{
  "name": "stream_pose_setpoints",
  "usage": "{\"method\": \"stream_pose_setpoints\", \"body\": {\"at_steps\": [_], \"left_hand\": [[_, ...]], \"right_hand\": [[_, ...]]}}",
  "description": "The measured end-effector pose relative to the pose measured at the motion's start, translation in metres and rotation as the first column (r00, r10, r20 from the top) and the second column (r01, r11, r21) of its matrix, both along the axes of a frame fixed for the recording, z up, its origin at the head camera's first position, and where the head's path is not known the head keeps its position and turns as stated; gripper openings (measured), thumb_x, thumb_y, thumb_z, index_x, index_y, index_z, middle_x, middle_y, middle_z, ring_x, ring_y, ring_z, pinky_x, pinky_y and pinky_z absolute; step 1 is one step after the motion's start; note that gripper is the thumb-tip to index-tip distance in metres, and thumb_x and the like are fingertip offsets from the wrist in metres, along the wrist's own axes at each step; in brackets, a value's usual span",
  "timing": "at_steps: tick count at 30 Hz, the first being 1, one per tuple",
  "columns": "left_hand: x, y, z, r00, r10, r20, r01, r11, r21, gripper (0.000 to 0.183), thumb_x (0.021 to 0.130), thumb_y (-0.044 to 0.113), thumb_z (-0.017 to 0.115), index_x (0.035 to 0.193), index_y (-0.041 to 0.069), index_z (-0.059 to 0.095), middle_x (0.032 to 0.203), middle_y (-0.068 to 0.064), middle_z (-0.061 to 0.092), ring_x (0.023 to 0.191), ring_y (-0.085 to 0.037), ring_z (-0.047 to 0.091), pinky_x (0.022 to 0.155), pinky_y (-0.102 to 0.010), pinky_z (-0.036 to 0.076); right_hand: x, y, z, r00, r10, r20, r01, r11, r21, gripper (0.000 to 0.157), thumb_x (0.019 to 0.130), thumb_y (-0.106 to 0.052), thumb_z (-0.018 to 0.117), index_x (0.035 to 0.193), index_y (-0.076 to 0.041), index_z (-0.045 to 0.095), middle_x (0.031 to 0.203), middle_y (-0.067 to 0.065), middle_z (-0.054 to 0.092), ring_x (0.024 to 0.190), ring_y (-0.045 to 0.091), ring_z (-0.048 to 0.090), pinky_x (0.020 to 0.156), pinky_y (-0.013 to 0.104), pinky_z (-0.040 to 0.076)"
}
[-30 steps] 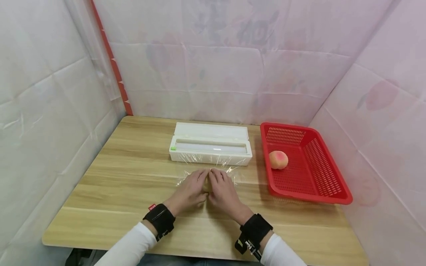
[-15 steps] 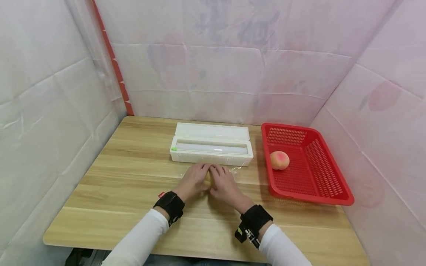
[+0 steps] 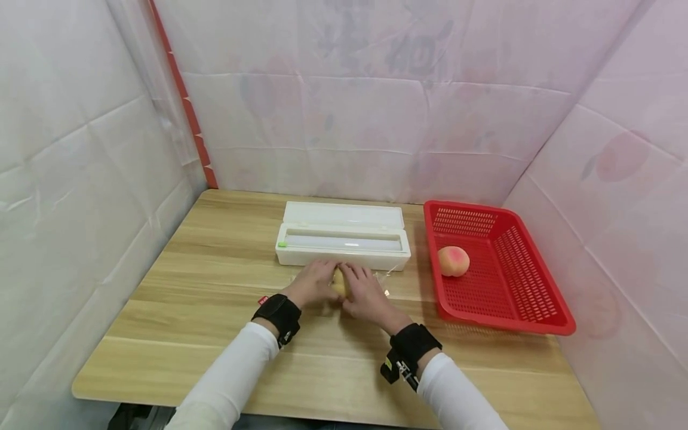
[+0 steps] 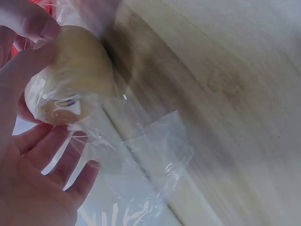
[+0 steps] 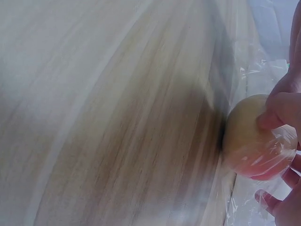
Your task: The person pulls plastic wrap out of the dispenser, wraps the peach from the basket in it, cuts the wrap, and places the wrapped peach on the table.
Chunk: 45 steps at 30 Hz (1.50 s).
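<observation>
A yellow-and-pink peach point(image 3: 339, 283) sits between my two hands, just in front of the white cling film box. Clear cling film point(image 4: 155, 150) lies over the peach's skin, with a loose creased flap spreading out beside it in the left wrist view. My left hand point(image 3: 313, 283) holds one side of the fruit, thumb and fingers bent around it. From the other side my right hand point(image 3: 368, 297) grips it, its thumb point(image 5: 277, 110) pressed on the wrapped skin. In the right wrist view the pink patch of the peach shows below that thumb.
The white cling film box point(image 3: 344, 258) stands with its lid raised behind the hands, a roll inside. To the right, a red plastic basket point(image 3: 500, 325) holds another peach point(image 3: 453, 261). White sheeting point(image 3: 344, 113) walls the wooden table point(image 3: 177, 334) at the back and sides.
Both hands have shifted slightly forward toward the box with the peach. More of the fruit shows between them, and the film that spread out around the hands is now drawn in closer.
</observation>
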State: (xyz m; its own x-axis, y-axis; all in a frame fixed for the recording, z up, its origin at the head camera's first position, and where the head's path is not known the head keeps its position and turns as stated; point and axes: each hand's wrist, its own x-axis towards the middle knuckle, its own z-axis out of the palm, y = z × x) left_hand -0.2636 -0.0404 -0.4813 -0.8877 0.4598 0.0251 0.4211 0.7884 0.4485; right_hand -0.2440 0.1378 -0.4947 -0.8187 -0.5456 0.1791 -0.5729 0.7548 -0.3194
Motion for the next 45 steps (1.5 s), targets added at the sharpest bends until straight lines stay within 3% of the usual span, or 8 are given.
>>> {"method": "stream_pose_setpoints", "body": {"at_steps": [8,20,27,32,35,40,45], "left_hand": [[-0.001,-0.002,-0.001,0.996,0.053,0.077,-0.062,0.991,0.116,0.077,0.075,0.029,0.084,0.139,0.004,0.049,0.134,-0.015,0.059,0.124,-0.031,0.053,0.105,-0.044,0.045],[0.000,-0.004,0.002,0.997,0.052,0.049,-0.056,0.993,0.099,0.070,0.077,0.036,0.084,0.133,0.011,0.051,0.130,-0.010,0.062,0.121,-0.031,0.054,0.105,-0.046,0.044],[0.000,-0.006,-0.002,0.996,0.003,-0.086,-0.002,1.000,0.017,0.075,0.075,0.039,0.085,0.132,0.005,0.051,0.132,-0.017,0.059,0.127,-0.036,0.050,0.110,-0.048,0.040],[0.000,-0.006,-0.007,0.984,0.019,-0.177,-0.019,1.000,-0.001,0.075,0.072,0.042,0.086,0.131,0.008,0.053,0.131,-0.020,0.051,0.121,-0.039,0.047,0.103,-0.050,0.045],[-0.001,-0.006,-0.010,0.978,0.012,-0.208,-0.012,1.000,-0.001,0.074,0.071,0.041,0.086,0.129,0.007,0.055,0.128,-0.019,0.055,0.119,-0.038,0.049,0.103,-0.048,0.045],[-0.003,-0.006,-0.009,0.988,0.003,-0.154,-0.001,1.000,0.015,0.073,0.074,0.037,0.085,0.131,0.004,0.053,0.132,-0.015,0.059,0.128,-0.034,0.049,0.112,-0.045,0.039],[-0.001,-0.006,-0.009,0.996,0.047,-0.074,-0.042,0.997,0.069,0.073,0.074,0.033,0.085,0.133,0.005,0.053,0.136,-0.015,0.057,0.132,-0.035,0.046,0.113,-0.046,0.037]], "right_hand": [[-0.007,-0.001,0.002,1.000,-0.014,0.015,0.014,1.000,-0.028,0.085,0.074,-0.010,0.079,0.147,-0.003,0.037,0.144,0.022,0.045,0.131,0.039,0.044,0.105,0.057,0.042],[-0.014,0.004,-0.002,0.992,0.039,-0.120,-0.049,0.995,-0.084,0.069,0.076,-0.018,0.085,0.131,0.003,0.048,0.133,0.023,0.050,0.121,0.037,0.051,0.100,0.052,0.048],[-0.015,0.004,0.000,0.997,0.016,-0.071,-0.019,0.999,-0.037,0.073,0.078,-0.024,0.085,0.136,0.000,0.048,0.137,0.021,0.049,0.125,0.038,0.050,0.105,0.051,0.045],[-0.017,0.005,0.002,0.998,0.027,-0.048,-0.029,0.999,-0.040,0.073,0.077,-0.022,0.085,0.136,-0.001,0.048,0.137,0.021,0.050,0.127,0.038,0.049,0.107,0.052,0.043],[-0.019,0.005,0.003,0.998,0.046,-0.036,-0.048,0.997,-0.062,0.073,0.075,-0.021,0.086,0.134,0.000,0.048,0.135,0.022,0.052,0.126,0.038,0.050,0.105,0.053,0.044],[-0.021,0.005,0.004,0.999,0.051,0.007,-0.051,0.997,-0.063,0.073,0.076,-0.023,0.085,0.135,-0.001,0.047,0.134,0.022,0.052,0.125,0.039,0.050,0.101,0.054,0.046],[-0.022,0.005,0.000,0.999,0.034,-0.003,-0.035,0.997,-0.066,0.073,0.076,-0.023,0.085,0.135,-0.002,0.047,0.134,0.021,0.052,0.124,0.037,0.051,0.100,0.052,0.047]]}}
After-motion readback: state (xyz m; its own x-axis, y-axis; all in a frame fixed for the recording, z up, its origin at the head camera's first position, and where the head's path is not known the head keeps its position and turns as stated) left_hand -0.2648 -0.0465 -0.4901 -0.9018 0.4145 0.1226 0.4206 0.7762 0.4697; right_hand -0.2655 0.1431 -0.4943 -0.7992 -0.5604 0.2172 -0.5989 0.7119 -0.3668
